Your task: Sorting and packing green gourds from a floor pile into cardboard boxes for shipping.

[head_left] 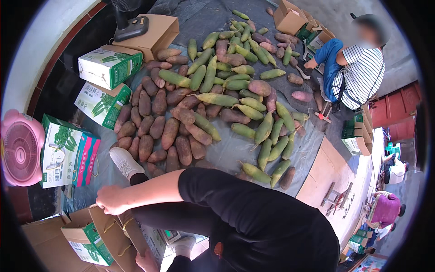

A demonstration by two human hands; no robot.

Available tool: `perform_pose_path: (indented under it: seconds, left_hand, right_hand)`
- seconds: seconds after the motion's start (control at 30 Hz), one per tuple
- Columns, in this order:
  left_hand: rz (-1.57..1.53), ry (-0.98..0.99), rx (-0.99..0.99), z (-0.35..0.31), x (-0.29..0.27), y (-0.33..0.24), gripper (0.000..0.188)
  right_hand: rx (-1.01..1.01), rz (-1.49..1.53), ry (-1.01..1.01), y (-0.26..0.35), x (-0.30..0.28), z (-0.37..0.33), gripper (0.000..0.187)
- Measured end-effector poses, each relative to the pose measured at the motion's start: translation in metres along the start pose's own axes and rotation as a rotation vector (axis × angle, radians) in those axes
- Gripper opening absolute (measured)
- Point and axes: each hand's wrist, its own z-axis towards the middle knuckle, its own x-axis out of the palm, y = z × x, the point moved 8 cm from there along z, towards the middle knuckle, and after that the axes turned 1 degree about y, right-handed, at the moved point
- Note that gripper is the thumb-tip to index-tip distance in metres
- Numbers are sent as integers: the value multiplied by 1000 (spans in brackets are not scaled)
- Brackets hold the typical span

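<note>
My right arm, in a short black sleeve, reaches left across my raised knee. My right hand (111,200) is closed at the upper edge of an open cardboard box (115,235) with yellow cord handles. At the lower edge, my left hand (146,262) is against the side of the same box, its fingers partly cut off by the frame. A digital scale (171,235) with a small lit display shows partly beside the box, near my white shoe. Another box (93,245), green and white with printed vegetables, stands left of it.
Reddish-brown tubers (161,120) and green radishes (217,97) lie heaped on a grey sheet. Printed cartons (111,68), a pink fan (22,149) and a black fan (131,28) line the left. A striped-shirted person (362,72) sits far right, near a small wooden stool (335,199).
</note>
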Motion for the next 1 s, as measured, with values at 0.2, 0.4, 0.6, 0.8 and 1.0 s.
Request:
perform_pose_path:
  seconds: [0.2, 0.4, 0.6, 0.8, 1.0]
  left_hand:
    - [26, -25, 59, -2, -1, 1, 29]
    - [24, 10, 45, -1, 1, -5, 28]
    - [14, -15, 16, -5, -4, -12, 28]
    - [21, 34, -16, -2, -1, -17, 29]
    - [183, 128, -97, -5, -8, 0, 27]
  right_hand:
    - [29, -200, 88, 24, 29, 12, 38]
    - [87, -227, 76, 4, 52, 40, 39]
    - [163, -175, -11, -10, 53, 57, 31]
    - [183, -372, 190, -28, 64, 65, 23]
    - [10, -358, 140, -11, 77, 84, 18]
